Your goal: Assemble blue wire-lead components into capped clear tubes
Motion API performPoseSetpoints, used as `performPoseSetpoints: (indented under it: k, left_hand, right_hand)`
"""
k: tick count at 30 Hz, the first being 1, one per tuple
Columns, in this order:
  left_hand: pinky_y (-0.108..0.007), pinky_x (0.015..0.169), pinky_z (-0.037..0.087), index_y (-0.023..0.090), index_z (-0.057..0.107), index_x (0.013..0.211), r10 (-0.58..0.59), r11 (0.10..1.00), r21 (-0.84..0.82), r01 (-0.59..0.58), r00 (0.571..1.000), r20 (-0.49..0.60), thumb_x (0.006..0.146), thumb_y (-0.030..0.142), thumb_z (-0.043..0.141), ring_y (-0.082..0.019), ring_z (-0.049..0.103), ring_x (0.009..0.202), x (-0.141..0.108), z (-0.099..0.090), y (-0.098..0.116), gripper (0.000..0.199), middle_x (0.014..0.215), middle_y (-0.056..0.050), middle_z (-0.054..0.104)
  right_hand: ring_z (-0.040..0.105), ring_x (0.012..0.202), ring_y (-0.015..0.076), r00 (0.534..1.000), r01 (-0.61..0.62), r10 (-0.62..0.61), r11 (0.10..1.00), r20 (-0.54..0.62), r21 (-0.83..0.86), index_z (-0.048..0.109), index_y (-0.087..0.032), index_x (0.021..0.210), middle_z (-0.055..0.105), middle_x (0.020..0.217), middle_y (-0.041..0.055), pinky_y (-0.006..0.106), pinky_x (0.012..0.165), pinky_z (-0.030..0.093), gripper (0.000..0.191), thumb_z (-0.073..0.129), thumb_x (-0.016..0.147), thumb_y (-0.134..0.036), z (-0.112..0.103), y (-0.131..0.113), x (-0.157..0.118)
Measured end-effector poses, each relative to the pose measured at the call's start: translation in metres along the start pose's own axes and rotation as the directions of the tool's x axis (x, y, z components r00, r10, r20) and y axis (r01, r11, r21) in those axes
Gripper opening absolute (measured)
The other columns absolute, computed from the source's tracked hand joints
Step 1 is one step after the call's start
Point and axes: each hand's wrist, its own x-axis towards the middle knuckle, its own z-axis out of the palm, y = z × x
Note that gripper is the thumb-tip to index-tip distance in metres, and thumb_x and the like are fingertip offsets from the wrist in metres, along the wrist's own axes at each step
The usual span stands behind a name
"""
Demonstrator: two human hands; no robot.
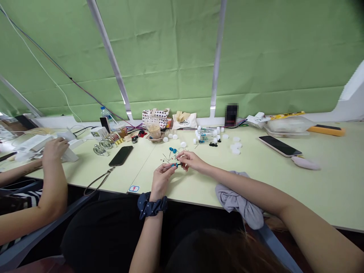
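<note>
Between the fingertips of my left hand [162,175] is a thin rod with a blue piece [174,165] and a black end, held nearly level above the table. My right hand [191,160] is at its black end, thumb and fingers pinched together; what they grip is too small to tell. Just beyond my hands lie round blue pieces [173,150] and several thin pins scattered on the tabletop. Farther back is a pile of clear tubes with white ends [207,134], with black pieces [213,144] in front of it.
White round caps [236,146] lie right of the tubes. A phone [121,156] with a strap lies left, another phone [279,146] right. A plastic cup [154,131] stands at the back. At left, a co-worker's hand [55,148] is on white boxes. Grey cloth [239,197] hangs over the front edge.
</note>
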Motion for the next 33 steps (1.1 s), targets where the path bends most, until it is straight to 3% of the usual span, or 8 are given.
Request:
performPoseSetpoints:
  k: [6, 11, 17, 23, 26, 30, 33]
  left_hand:
    - [-0.029, 0.075, 0.045, 0.014, 0.068, 0.077, 0.000, 1.000, -0.013, 0.000, 1.000, -0.022, 0.054, 0.023, 0.084, -0.015, 0.063, 0.077, 0.0001, -0.0001, 0.0001, 0.030, 0.084, -0.007, 0.072]
    - [-0.029, 0.075, 0.045, 0.014, 0.068, 0.077, 0.010, 1.000, -0.012, -0.010, 1.000, -0.013, 0.054, 0.022, 0.084, -0.014, 0.063, 0.076, -0.0003, -0.0002, -0.0005, 0.030, 0.083, -0.006, 0.071]
    - [-0.030, 0.075, 0.045, 0.014, 0.068, 0.079, 0.011, 1.000, 0.019, -0.011, 1.000, 0.006, 0.055, 0.024, 0.083, -0.016, 0.064, 0.079, -0.0010, 0.0004, 0.0001, 0.030, 0.085, -0.008, 0.071]
    - [-0.029, 0.075, 0.045, 0.014, 0.068, 0.078, 0.026, 1.000, 0.011, -0.026, 1.000, -0.015, 0.054, 0.024, 0.084, -0.015, 0.063, 0.076, -0.0005, 0.0001, -0.0002, 0.030, 0.082, -0.006, 0.071]
    - [-0.029, 0.075, 0.045, 0.014, 0.068, 0.078, 0.028, 0.999, 0.019, -0.028, 1.000, 0.001, 0.056, 0.023, 0.083, -0.015, 0.063, 0.077, 0.0004, -0.0003, -0.0012, 0.028, 0.083, -0.007, 0.071]
    - [-0.029, 0.075, 0.045, 0.014, 0.068, 0.080, 0.029, 0.999, 0.034, -0.029, 1.000, 0.012, 0.057, 0.023, 0.083, -0.015, 0.063, 0.078, 0.0007, -0.0002, -0.0010, 0.029, 0.085, -0.008, 0.071]
    - [-0.029, 0.076, 0.045, 0.014, 0.067, 0.078, 0.032, 0.999, 0.021, -0.032, 0.999, -0.005, 0.056, 0.024, 0.083, -0.015, 0.063, 0.078, -0.0009, 0.0018, 0.0012, 0.029, 0.084, -0.007, 0.071]
  right_hand:
    - [0.054, 0.047, 0.0090, 0.999, -0.040, 0.041, 0.999, 0.025, -0.016, 0.057, -0.017, 0.096, 0.057, 0.054, -0.0028, 0.018, 0.042, 0.045, 0.031, 0.062, 0.080, -0.044, -0.0001, -0.0021, -0.0021]
    - [0.056, 0.058, 0.0095, 1.000, 0.008, -0.008, 1.000, 0.014, -0.004, 0.058, -0.017, 0.093, 0.059, 0.065, -0.0010, 0.019, 0.045, 0.048, 0.031, 0.069, 0.074, -0.040, 0.0006, -0.0048, -0.0025]
    - [0.055, 0.046, 0.0096, 0.998, -0.013, 0.015, 1.000, 0.064, -0.028, 0.055, -0.017, 0.099, 0.056, 0.050, -0.0028, 0.019, 0.043, 0.045, 0.036, 0.053, 0.085, -0.050, 0.0012, -0.0017, -0.0033]
    - [0.058, 0.063, 0.0103, 0.999, 0.024, -0.023, 0.999, 0.041, -0.038, 0.056, -0.019, 0.099, 0.061, 0.075, 0.0005, 0.017, 0.045, 0.048, 0.039, 0.073, 0.070, -0.038, 0.0024, -0.0076, -0.0066]
    - [0.057, 0.059, 0.0101, 0.998, 0.037, -0.036, 0.999, 0.053, -0.010, 0.055, -0.019, 0.100, 0.059, 0.067, -0.0015, 0.019, 0.046, 0.048, 0.036, 0.070, 0.073, -0.039, 0.0018, -0.0064, -0.0058]
    - [0.054, 0.048, 0.0106, 0.996, -0.035, 0.036, 0.999, 0.076, -0.018, 0.054, -0.018, 0.100, 0.055, 0.053, -0.0033, 0.020, 0.043, 0.046, 0.033, 0.056, 0.083, -0.047, 0.0021, -0.0042, -0.0048]
    - [0.057, 0.058, 0.0113, 0.998, -0.024, 0.025, 0.999, 0.057, -0.031, 0.054, -0.019, 0.099, 0.058, 0.063, -0.0012, 0.018, 0.043, 0.046, 0.034, 0.063, 0.078, -0.044, 0.0027, -0.0050, -0.0053]
